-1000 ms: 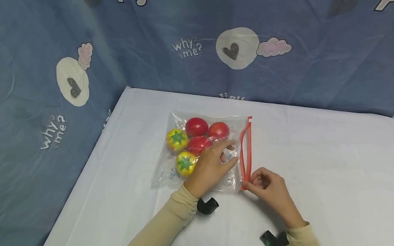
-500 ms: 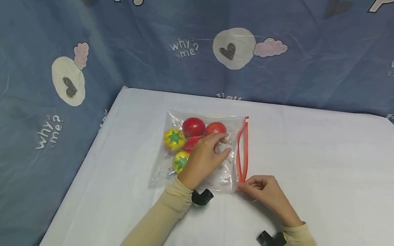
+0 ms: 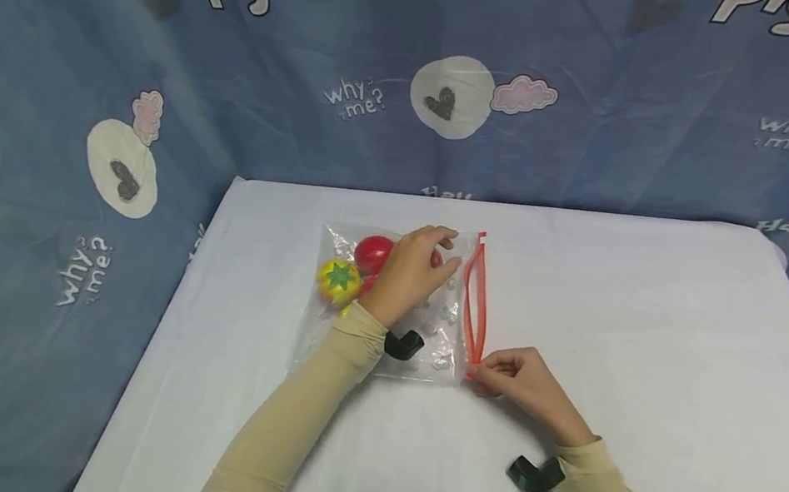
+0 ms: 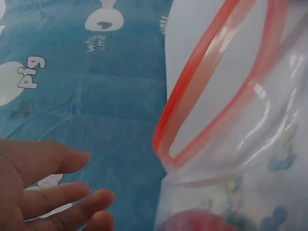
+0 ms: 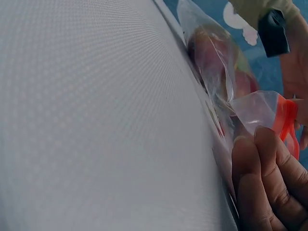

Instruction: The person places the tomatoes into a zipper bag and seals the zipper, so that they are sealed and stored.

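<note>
A clear zip bag [image 3: 425, 351] with a red zipper edge [image 3: 480, 308] lies on the white table, its mouth parted at the right. Inside are round red fruits [image 3: 372, 255] and yellow ones with green star-shaped tops [image 3: 339, 281]; some are covered by the left arm. My left hand [image 3: 409, 273] hovers over the bag's far part, fingers loosely bent, holding nothing. In the left wrist view, that hand [image 4: 55, 192] is apart from the red zipper edge [image 4: 192, 77]. With thumb and fingertips, my right hand [image 3: 529, 387] pinches the zipper's near corner, also visible in the right wrist view.
The white tabletop [image 3: 620, 311] extends to the right of the bag and in front of it. Behind stands a blue printed curtain [image 3: 321, 17]. A black wrist camera [image 3: 535, 473] sits on the right wrist, another [image 3: 403, 345] on the left.
My left hand has moved away from me, up over the far part of the bag, covering more fruits. My right hand keeps its pinch at the near zipper corner. The view has shifted slightly.
</note>
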`<action>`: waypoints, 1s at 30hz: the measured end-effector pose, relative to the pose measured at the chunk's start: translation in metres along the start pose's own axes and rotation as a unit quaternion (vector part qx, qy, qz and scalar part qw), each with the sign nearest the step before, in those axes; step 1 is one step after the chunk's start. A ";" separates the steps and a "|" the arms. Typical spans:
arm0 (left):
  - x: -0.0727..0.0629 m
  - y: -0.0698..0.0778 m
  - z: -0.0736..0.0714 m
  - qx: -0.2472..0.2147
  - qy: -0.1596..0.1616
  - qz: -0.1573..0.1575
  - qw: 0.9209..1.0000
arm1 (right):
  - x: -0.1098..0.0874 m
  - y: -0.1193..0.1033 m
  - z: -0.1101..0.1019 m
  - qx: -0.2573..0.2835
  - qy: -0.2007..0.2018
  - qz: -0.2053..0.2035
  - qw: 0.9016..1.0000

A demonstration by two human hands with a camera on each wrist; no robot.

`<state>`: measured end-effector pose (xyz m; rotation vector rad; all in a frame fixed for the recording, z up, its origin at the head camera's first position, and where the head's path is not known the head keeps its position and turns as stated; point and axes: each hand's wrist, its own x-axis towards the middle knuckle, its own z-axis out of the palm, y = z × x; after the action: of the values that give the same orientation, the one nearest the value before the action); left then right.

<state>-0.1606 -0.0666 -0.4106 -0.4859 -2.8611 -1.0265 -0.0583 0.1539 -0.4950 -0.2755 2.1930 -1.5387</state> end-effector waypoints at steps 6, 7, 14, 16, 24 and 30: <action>0.025 -0.001 0.001 0.017 -0.053 -0.004 0.998 | 0.001 -0.001 -0.001 -0.002 -0.007 -0.003 1.000; 0.028 -0.001 0.001 0.019 -0.062 -0.002 0.998 | 0.001 -0.001 -0.002 0.002 -0.008 -0.003 1.000; 0.050 -0.008 0.010 0.041 -0.112 0.001 0.993 | 0.001 0.001 -0.001 0.016 -0.018 -0.007 1.000; 0.056 -0.010 0.013 0.052 -0.123 -0.008 0.991 | 0.001 0.001 -0.002 0.015 -0.019 -0.008 1.000; 0.071 -0.015 0.020 0.088 -0.174 -0.059 0.979 | 0.001 0.001 -0.002 0.011 -0.019 -0.014 1.000; 0.078 -0.015 0.027 0.107 -0.197 -0.072 0.972 | 0.002 0.002 -0.002 0.008 -0.020 -0.019 1.000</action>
<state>-0.2383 -0.0398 -0.4279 -0.5212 -3.3524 -0.6870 -0.0606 0.1552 -0.4965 -0.3419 2.1561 -1.5579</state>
